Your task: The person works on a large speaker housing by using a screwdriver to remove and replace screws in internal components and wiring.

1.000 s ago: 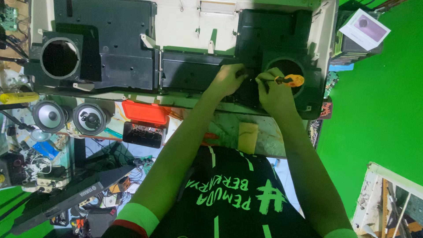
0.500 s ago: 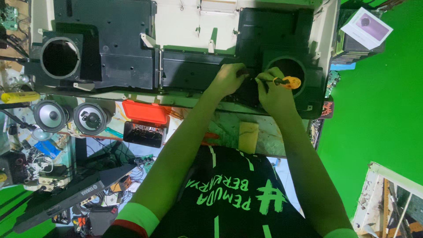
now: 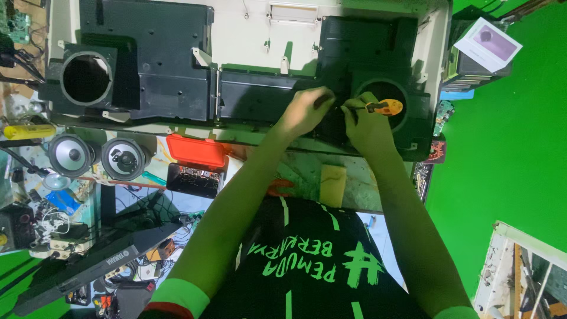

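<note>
While our left hand (image 3: 304,109) pressed flat on the black speaker housing (image 3: 266,100), its grip holding nothing, our right hand (image 3: 367,121) pinched an orange-handled screwdriver (image 3: 378,107) at the rim of the right speaker opening (image 3: 407,97). We judged the tip could slip off and gouge the plastic, or a loose screw drop into the opening, if we leaned unevenly. Two loose speakers (image 3: 97,156) lay on the desk (image 3: 354,189).

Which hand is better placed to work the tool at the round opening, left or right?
Right, probably. The right hand already grips the orange-handled screwdriver at the black plastic housing's round opening; the left hand only rests beside it.
</note>
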